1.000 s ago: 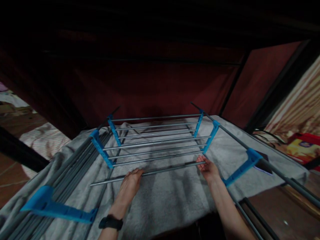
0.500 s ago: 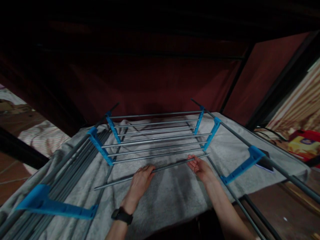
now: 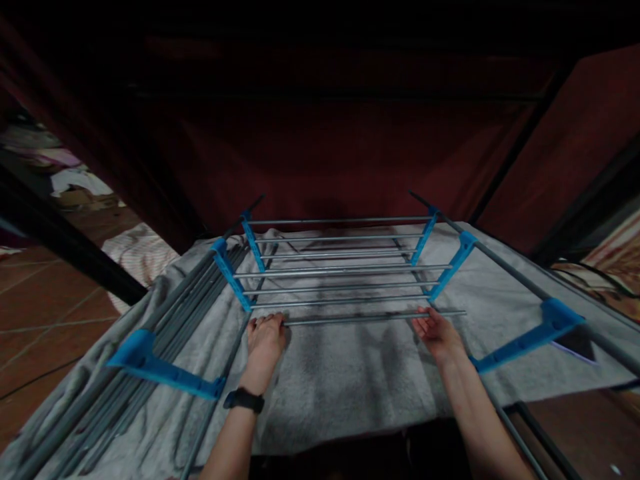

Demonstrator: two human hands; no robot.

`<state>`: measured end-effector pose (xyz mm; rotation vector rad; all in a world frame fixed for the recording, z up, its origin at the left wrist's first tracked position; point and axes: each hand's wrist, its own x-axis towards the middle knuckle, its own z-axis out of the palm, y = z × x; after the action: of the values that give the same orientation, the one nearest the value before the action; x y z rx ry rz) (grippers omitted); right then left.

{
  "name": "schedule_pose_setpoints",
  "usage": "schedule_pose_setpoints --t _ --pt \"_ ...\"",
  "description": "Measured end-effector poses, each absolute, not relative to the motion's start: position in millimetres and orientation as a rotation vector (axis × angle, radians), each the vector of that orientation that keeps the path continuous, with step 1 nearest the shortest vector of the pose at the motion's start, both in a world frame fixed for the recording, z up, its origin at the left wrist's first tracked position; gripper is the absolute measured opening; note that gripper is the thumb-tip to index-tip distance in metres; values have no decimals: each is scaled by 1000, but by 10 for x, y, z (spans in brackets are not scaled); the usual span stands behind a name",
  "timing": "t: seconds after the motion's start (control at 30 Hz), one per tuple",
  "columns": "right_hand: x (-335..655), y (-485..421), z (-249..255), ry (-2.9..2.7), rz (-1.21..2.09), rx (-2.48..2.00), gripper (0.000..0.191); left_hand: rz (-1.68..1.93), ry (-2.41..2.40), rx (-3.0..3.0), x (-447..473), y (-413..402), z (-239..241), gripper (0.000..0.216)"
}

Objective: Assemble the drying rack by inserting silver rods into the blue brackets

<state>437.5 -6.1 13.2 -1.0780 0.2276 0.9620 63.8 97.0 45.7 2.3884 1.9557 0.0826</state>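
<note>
A loose grey metal rod (image 3: 360,319) lies level across a grey towel (image 3: 350,387), just in front of a rack section of several grey rods between blue plastic brackets (image 3: 233,283). My left hand (image 3: 265,340), with a black watch on its wrist, is closed round the rod's left end beside the lower tip of the left bracket. My right hand (image 3: 437,331) holds the rod near its right end, palm partly up, with fingers curled under it, close to the right blue bracket (image 3: 447,273).
More rack parts lie on the towel: a bundle of grey tubes with a blue bracket (image 3: 160,367) at left, and a long tube with a blue bracket (image 3: 530,337) at right. Dark red fabric walls stand behind. Brown tiled floor (image 3: 40,313) shows at left.
The rod was slanted with its left end sticking out past my left hand; it now lies level against the rack's front. My left hand slid to its left end, and the view shifted rightward.
</note>
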Motion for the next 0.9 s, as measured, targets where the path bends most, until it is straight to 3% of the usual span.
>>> schedule_pose_setpoints --t 0.27,0.53,0.9 --pt "4295 -51 134 214 976 -1108 20 27 2233 2215 507 924 347 39" --pt "4061 44 1 132 1114 -1094 16 -46 2065 2381 521 883 273 42" --pt "3948 46 -86 65 1169 -1050 16 221 1980 2501 689 798 295 45"
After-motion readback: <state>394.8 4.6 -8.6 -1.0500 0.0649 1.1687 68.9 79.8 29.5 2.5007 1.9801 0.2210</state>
